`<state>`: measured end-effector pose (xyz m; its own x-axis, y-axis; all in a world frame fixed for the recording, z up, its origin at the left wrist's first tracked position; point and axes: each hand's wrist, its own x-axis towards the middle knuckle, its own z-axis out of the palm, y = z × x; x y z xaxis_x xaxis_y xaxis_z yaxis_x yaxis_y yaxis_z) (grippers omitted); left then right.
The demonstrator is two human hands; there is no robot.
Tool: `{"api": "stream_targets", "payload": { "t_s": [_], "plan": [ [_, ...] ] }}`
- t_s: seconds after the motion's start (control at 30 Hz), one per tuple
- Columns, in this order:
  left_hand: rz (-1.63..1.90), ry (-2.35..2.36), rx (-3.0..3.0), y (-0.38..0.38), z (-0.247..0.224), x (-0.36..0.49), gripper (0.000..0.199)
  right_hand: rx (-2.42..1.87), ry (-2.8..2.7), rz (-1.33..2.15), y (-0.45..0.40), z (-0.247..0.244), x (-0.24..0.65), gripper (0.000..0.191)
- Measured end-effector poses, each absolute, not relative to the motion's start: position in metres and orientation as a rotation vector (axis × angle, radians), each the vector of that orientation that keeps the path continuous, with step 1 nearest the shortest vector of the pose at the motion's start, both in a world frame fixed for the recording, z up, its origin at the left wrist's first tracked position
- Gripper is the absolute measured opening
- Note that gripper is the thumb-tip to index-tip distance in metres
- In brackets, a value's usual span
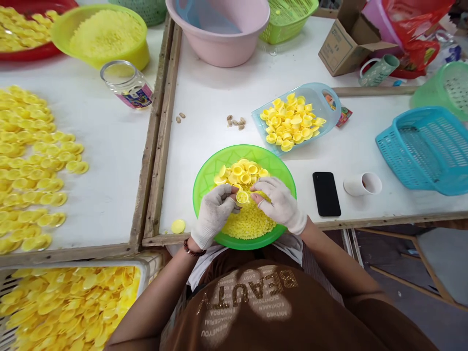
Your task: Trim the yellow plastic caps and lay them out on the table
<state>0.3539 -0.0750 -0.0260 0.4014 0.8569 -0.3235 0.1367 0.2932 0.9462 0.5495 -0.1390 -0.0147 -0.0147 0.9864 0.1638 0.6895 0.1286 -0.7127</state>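
Observation:
Both my hands wear white gloves with bare fingertips and are over a green basin (204,180). My left hand (218,207) pinches a small round yellow cup (242,197) by its edge. My right hand (276,200) is closed around a yellow piece (262,196), partly hidden by the fingers, just right of the cup. Small yellow pellets (248,222) fill the near part of the basin, and several yellow cups (244,170) are heaped at its far side. Beyond it, a clear blue scoop tray (327,114) holds more yellow cups (290,119).
A black phone (326,194), a white paper cup (361,184) and a blue basket (420,151) are at right. A pink basin (223,34) stands behind. Wooden edging (151,141) divides the table; a glass jar (127,85) and yellow discs (32,165) lie left.

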Motion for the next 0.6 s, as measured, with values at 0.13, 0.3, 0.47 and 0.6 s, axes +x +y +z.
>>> {"api": "stream_targets", "payload": {
  "t_s": [0.13, 0.3, 0.47, 0.6],
  "plan": [
    [0.626, 0.999, 1.251, -0.078, -0.015, 0.350, 0.019, -1.597, -1.960, 0.514, -0.147, -0.021, 0.537, 0.030],
    [0.622, 0.974, 1.335, -0.083, -0.005, 0.334, 0.027, -1.474, -2.065, 0.374, -0.143, -0.024, 0.527, 0.033],
    [0.898, 1.205, 1.253, -0.054, -0.005, 0.265, 0.033, -1.441, -2.127, 0.408, -0.121, -0.026, 0.535, 0.037],
    [1.003, 1.915, 1.344, -0.013, -0.009, 0.174, 0.022, -1.633, -2.215, 0.190, -0.109, -0.039, 0.547, 0.025]
  ]
}}
